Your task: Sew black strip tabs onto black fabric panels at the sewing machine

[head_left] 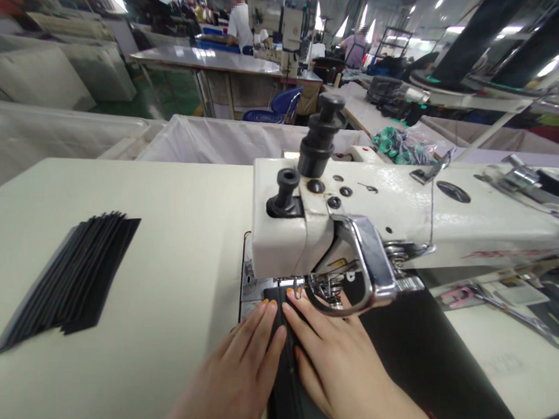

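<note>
- A black sheet (pixel 416 339) lies flat beneath the head of a white sewing machine (pixel 290 239); a narrow black strip (pixel 286 392) runs along its left side. Whether the two are joined cannot be told.
- The sheet looks light, smooth and bendable, perhaps slightly slippery; flat fingertips beside the strip, or a hold on an outer edge, would likely suit it.
- The left hand (pixel 239 370) and right hand (pixel 344 354) rest side by side, palms down, fingers outstretched on the black pieces, clamped on nothing.
- The pale surface (pixel 181 280) also bears a fanned stack of black strips (pixel 84 271) at left and a metal tool (pixel 512 311) at right.
- Beyond stand cloth-lined bins (pixel 203 137), a blue chair (pixel 280 105) and a person in white (pixel 241 27).
</note>
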Available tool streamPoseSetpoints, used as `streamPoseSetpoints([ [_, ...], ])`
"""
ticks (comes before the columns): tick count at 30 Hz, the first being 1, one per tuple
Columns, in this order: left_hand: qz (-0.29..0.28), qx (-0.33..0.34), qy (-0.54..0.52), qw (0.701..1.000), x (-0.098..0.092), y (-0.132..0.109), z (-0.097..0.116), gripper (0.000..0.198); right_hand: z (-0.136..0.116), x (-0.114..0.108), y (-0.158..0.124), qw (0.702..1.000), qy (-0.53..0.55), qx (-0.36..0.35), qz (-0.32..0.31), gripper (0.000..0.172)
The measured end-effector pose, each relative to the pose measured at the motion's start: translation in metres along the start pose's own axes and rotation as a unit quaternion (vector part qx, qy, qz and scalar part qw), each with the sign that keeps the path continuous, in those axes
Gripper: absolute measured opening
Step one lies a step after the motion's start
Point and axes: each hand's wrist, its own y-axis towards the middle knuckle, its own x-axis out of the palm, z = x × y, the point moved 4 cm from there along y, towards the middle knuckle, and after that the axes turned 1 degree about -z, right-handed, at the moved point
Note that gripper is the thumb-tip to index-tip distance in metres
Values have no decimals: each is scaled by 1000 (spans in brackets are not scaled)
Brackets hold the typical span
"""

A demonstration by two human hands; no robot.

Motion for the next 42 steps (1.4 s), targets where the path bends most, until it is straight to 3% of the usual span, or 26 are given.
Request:
streamPoseSetpoints([
  [20,-49,-10,-25,998,11,3,-10,60,8,1,13,1000,0,18,-4,45],
  [29,-105,-14,-13,994,11,8,-11,55,7,1,13,1000,6,13,-3,47],
  [42,-85,-29,-58,994,6,16,-17,45,10,2,12,1000,-4,-2,-27,44],
])
